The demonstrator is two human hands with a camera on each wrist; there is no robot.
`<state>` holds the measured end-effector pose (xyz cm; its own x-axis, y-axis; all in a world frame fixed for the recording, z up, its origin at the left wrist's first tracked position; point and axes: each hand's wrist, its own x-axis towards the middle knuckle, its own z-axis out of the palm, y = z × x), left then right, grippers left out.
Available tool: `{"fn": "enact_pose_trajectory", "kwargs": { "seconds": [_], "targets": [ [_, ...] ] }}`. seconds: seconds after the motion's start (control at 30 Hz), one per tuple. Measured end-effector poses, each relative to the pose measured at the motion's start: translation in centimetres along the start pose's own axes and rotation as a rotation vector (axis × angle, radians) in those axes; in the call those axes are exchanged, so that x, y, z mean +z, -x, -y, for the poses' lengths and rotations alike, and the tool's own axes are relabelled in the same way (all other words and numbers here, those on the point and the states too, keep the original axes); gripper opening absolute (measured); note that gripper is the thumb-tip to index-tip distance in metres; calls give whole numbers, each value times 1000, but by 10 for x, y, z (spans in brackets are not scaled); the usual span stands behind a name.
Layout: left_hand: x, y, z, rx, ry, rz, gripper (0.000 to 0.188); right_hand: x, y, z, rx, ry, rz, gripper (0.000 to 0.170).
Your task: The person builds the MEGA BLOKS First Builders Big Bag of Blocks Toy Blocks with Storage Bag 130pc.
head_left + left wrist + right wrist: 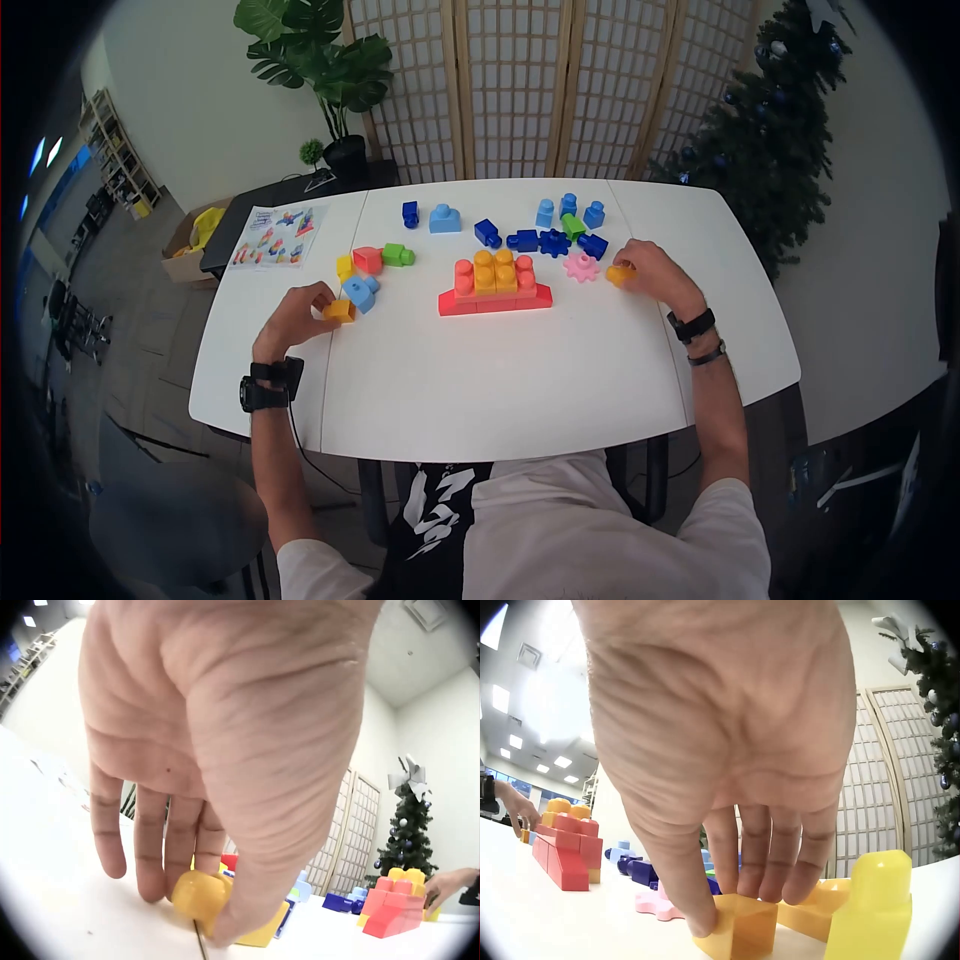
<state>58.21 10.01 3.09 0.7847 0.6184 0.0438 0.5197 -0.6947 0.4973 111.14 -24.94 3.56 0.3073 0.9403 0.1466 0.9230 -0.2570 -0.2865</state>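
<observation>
My left hand (298,318) pinches a yellow-orange block (340,312) on the table's left side; the left wrist view shows the block's round knob (201,893) between thumb and fingers. On the right, my right hand (655,274) has thumb and fingertips on an orange block (620,275), seen closer as an orange block (744,927) in the right wrist view. Beside it there lie another orange piece (821,904) and a tall yellow block (871,919), which the hand hides from the head view. Between the hands stands a red base (495,303) topped with red and orange blocks (494,272).
Near the left hand lie blue (361,292), yellow (345,267), red (367,260) and green (397,255) blocks. A pink gear (581,266), a dark blue gear (554,243) and several blue blocks sit behind the build. A printed sheet (278,238) lies at the back left.
</observation>
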Motion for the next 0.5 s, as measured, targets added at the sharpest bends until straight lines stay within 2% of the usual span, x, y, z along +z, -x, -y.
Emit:
{"fn": "enact_pose_trajectory", "kwargs": {
  "seconds": [0.03, 0.1, 0.13, 0.17, 0.23, 0.33, 0.4, 0.47, 0.5],
  "targets": [
    [-5, 2, -5, 11, -5, -1, 39, -2, 0, 0, 6, 1, -10, 31],
    [-22, 8, -23, -138, 15, -35, 40, -5, 5, 3, -106, 15, -5, 27],
    [-26, 9, -27, -42, 79, -95, 40, -9, 4, 6, -104, 17, -5, 27],
    [-27, 6, -32, -43, 82, -96, 40, -13, 3, 9, -78, -29, -3, 27],
    [-26, -7, -50, 119, 318, -222, 38, -20, 0, 19, -60, -72, 4, 26],
    [-25, -31, -93, 158, 406, -196, 35, -32, -3, 40, -13, -107, -19, 32],
    [-20, -50, -122, 190, 461, -171, 36, -41, -2, 61, -79, -238, -61, 38],
    [-14, -66, -149, 171, 492, -33, 34, -38, -6, 67, -127, -276, -85, 43],
    [-7, -75, -153, 175, 494, -35, 34, -37, -8, 68, -176, -318, -107, 47]
  ]
}}
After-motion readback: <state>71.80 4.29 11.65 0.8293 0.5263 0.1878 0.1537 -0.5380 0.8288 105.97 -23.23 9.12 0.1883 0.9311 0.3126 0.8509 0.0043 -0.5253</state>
